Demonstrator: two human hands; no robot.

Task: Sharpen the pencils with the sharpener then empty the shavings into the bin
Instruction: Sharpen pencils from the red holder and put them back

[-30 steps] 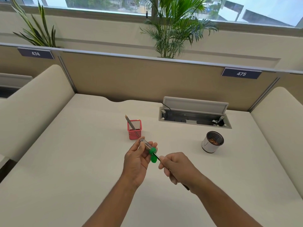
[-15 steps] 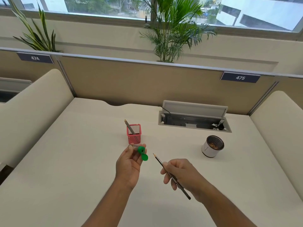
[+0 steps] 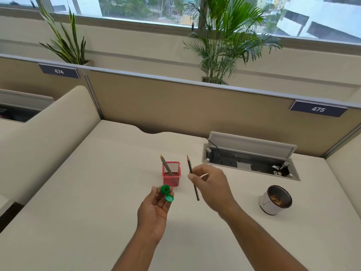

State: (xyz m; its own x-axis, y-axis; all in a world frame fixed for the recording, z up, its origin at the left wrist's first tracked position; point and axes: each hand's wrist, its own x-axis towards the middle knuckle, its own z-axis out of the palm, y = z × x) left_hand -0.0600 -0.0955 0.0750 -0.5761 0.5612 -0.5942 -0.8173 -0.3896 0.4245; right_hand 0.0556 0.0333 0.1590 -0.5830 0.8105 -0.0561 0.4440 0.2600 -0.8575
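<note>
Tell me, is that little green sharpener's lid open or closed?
Open. The green sharpener, held in the left hand, has its round cap flipped down beside the body.

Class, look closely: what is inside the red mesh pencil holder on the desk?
Two pencils stand in the red mesh pencil holder, leaning left with sharpened tips up. Their lower ends show faintly through the mesh; the holder's floor is hidden by its walls, so anything else inside cannot be told.

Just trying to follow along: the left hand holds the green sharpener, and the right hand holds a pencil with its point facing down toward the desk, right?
Not quite. In the head view the pencil in the right hand points up, its sharpened tip above the fingers. The left hand does hold the green sharpener.
</note>
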